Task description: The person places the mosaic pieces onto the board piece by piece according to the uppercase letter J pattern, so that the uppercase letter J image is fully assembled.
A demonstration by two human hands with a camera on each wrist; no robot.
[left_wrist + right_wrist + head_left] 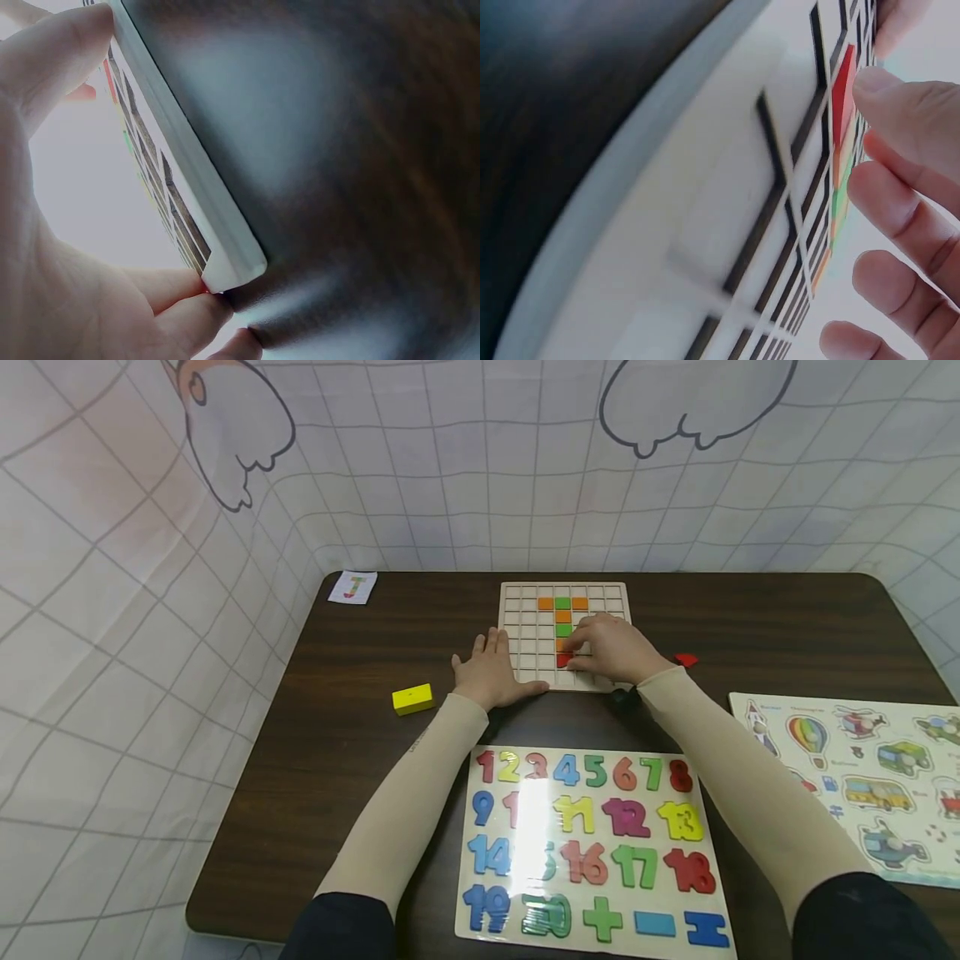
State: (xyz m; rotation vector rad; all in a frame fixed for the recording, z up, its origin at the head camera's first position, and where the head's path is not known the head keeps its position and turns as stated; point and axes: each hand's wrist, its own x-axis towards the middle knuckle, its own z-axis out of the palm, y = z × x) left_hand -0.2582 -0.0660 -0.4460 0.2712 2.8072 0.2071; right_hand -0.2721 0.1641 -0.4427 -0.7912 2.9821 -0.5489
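Observation:
A pale gridded board [525, 681] lies at the table's far middle. Orange and green tiles [562, 603] form a T on it, with a red tile [563, 660] at the foot of the stem. My left hand [487, 675] rests with spread fingers at the board's left side, its thumb along the near edge. Over the board, my right hand [611, 647] has its thumb and fingertips at the lower stem. In the right wrist view, the thumb tip is right at the red tile [843, 101], which sits in the grid, and the other fingers are loosely bent.
A yellow block [412, 699] stands left of my left hand. A letter card [352, 587] lies at the far left corner. Nearer me is a number puzzle board [468, 868], with a vehicle puzzle board [780, 777] at the right. A red piece [686, 659] lies beyond my right wrist.

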